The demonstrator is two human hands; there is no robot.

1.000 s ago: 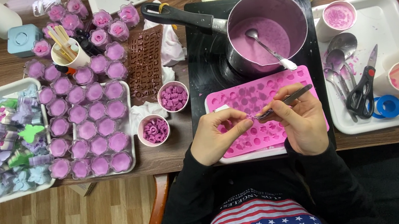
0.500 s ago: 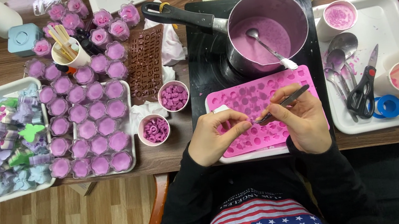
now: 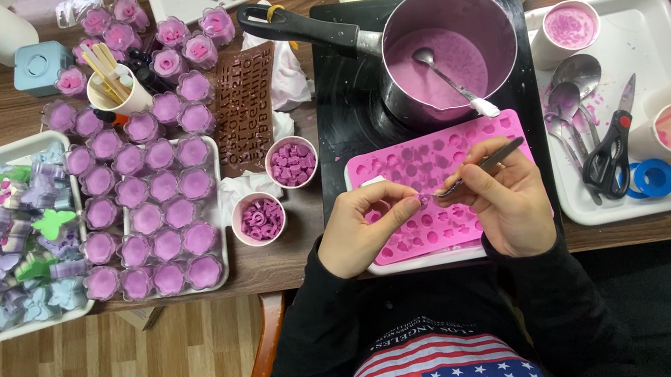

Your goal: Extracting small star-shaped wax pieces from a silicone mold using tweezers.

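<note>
Left hand pinches a small purple wax piece over the pink mould; right hand grips a thin tool, tip at the piece. Step looks like trimming. Pot at 12 o'clock. Next needs steady fingers.

One saucepan, one pink mould, one pair of scissors.

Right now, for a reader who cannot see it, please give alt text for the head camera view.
The left hand pinches a small purple piece over a pink silicone mould, and the right hand touches it with a slim metal tool. A saucepan of purple liquid stands behind.
</note>
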